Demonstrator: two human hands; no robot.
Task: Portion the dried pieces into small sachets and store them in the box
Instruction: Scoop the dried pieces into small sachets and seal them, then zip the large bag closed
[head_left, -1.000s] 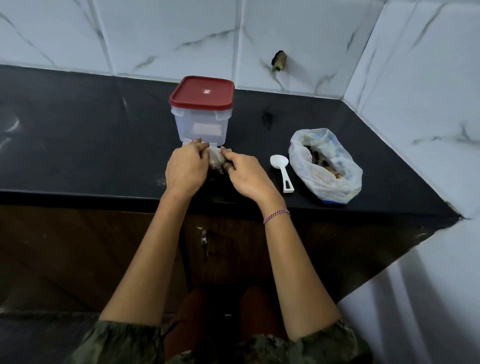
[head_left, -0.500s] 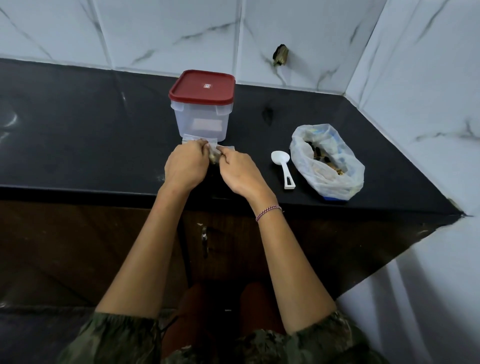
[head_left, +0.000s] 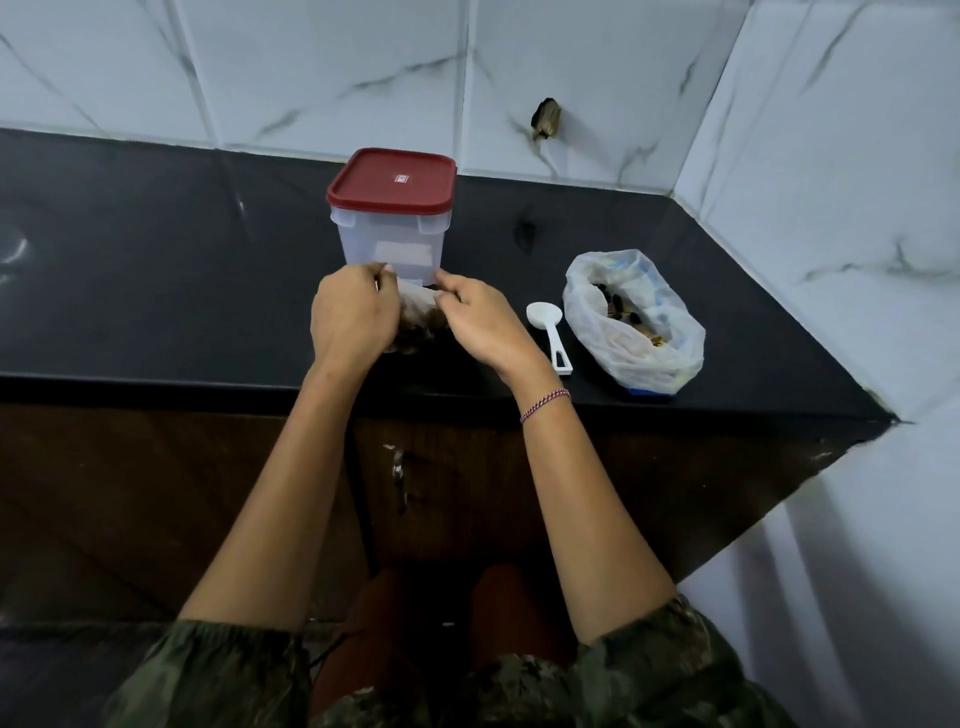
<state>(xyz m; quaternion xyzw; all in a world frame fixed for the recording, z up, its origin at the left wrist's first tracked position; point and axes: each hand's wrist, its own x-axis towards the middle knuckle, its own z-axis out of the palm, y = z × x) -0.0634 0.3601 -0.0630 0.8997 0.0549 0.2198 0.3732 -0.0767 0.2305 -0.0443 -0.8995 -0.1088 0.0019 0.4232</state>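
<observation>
Between my left hand (head_left: 353, 317) and right hand (head_left: 483, 325) sits the sachet (head_left: 415, 309), both pinching its top. Just beyond stands the lidded box (head_left: 389, 239); right of my grip lies the bag (head_left: 597, 332).

Dark red lid (head_left: 390, 181) on clear box (head_left: 390, 248); white spoon (head_left: 548, 332); black counter (head_left: 156, 270); grey-veined white marble tiles (head_left: 322, 67); camouflage sleeves (head_left: 218, 675).
</observation>
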